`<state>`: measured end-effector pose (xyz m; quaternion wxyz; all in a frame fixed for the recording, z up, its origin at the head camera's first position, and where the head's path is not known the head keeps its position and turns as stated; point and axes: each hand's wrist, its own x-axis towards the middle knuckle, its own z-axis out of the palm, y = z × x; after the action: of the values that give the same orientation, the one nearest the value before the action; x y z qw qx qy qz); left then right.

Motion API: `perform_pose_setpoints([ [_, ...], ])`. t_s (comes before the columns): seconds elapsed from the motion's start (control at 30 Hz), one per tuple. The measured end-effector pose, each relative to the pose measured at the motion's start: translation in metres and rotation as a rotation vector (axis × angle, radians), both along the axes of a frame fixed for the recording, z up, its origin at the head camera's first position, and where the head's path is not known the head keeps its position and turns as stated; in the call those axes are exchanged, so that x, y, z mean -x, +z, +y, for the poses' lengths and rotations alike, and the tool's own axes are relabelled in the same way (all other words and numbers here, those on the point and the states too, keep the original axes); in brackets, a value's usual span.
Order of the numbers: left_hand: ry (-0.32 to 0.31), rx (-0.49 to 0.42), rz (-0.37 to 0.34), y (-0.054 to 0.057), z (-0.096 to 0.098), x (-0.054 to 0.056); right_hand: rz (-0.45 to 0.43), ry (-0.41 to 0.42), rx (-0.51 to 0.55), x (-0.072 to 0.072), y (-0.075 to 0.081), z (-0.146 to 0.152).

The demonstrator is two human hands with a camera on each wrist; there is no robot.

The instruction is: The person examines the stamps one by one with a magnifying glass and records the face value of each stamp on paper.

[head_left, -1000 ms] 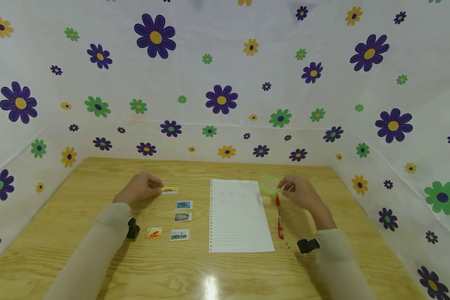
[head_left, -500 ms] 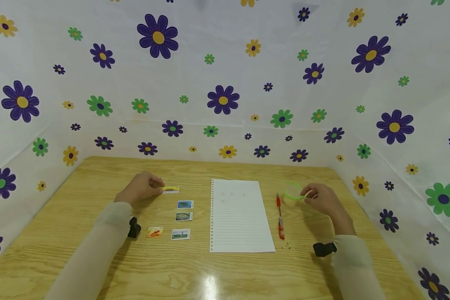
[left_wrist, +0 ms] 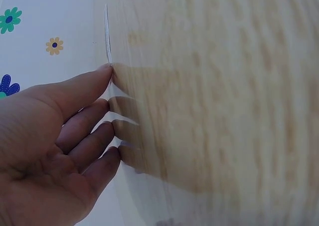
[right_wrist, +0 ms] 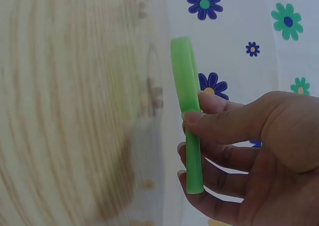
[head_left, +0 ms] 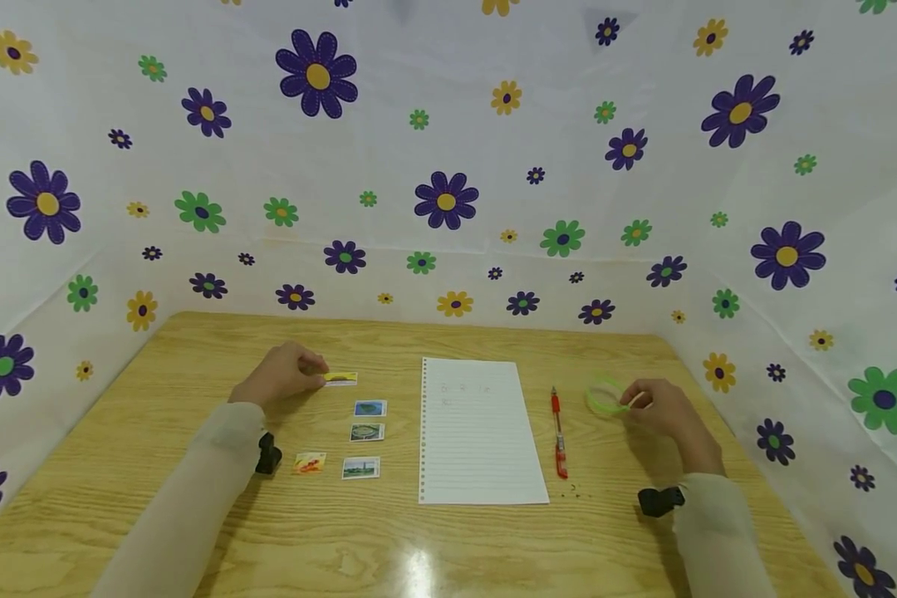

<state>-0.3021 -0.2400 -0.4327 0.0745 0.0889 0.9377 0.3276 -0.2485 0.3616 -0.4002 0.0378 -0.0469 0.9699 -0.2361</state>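
My left hand (head_left: 280,374) rests on the table with its fingertips at the left edge of a yellow stamp (head_left: 341,378). In the left wrist view, thumb and fingertips touch the wood beside the stamp's thin edge (left_wrist: 106,31). My right hand (head_left: 665,404) holds a green magnifying glass (right_wrist: 185,76) by its handle, thumb on one side and fingers on the other. Its round rim (head_left: 607,409) is over the table, right of the red pen. Below the yellow stamp lie a blue stamp (head_left: 370,408), a grey-green stamp (head_left: 367,432), a tower stamp (head_left: 361,468) and an orange-red stamp (head_left: 310,463).
A lined sheet of paper (head_left: 483,448) with faint writing at its top lies mid-table. Right of it is a red pen (head_left: 559,440), with small dark crumbs (head_left: 574,492) below. A flower-printed cloth (head_left: 448,124) stands around the table's back and sides.
My right hand has moved to the right with the magnifying glass, away from the paper and past the pen. The left hand has stayed at the yellow stamp.
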Motion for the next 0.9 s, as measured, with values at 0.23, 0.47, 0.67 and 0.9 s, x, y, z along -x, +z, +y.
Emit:
perform_pose_setpoints([
  [0.23,0.011,0.007,-0.002,0.000,0.000,0.001,-0.029,-0.033,-0.023,0.002,-0.006,0.014],
  [0.47,0.021,0.015,0.000,-0.001,0.002,0.002,-0.048,-0.035,-0.030,-0.001,-0.005,0.018],
  [0.67,0.004,0.023,0.005,0.000,0.002,0.001,-0.067,-0.029,-0.027,-0.001,-0.008,0.021],
  [0.9,-0.010,0.050,0.017,0.004,0.003,0.000,-0.083,-0.017,-0.019,-0.001,-0.010,0.023],
])
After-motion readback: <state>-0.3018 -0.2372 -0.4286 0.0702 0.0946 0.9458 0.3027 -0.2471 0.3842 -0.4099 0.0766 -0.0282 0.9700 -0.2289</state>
